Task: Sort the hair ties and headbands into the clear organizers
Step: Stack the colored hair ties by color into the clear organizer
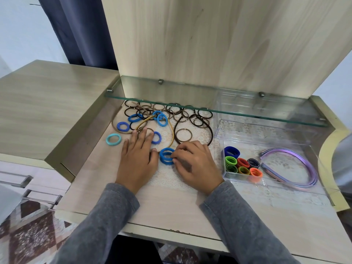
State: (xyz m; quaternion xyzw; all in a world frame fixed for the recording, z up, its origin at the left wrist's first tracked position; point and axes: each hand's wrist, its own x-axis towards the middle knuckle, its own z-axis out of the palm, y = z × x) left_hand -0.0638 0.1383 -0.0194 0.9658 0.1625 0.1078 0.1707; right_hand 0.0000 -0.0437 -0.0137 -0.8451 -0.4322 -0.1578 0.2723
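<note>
My right hand (pixel 192 163) pinches a small stack of blue hair ties (pixel 166 156) on the lace mat. To their left, my left hand (pixel 138 157) lies flat with straight fingers, its fingertips reaching a blue tie (pixel 157 137) and a thin brown tie (pixel 145 130). More blue ties (pixel 161 119), a light blue tie (pixel 113 139), several thin brown and black ties (pixel 183 134), a gold headband (pixel 171 134) and a dark brown headband (pixel 209 130) lie spread behind the hands. A small clear organizer (pixel 224 175) at right holds rolled coloured ties (pixel 241 164).
A larger clear tray (pixel 322 168) holds purple headbands (pixel 304 168) at the right. Another clear box (pixel 247 115) stands under a glass shelf (pixel 190 105) that overhangs the back of the desk. A wooden panel rises behind. Drawers sit at lower left.
</note>
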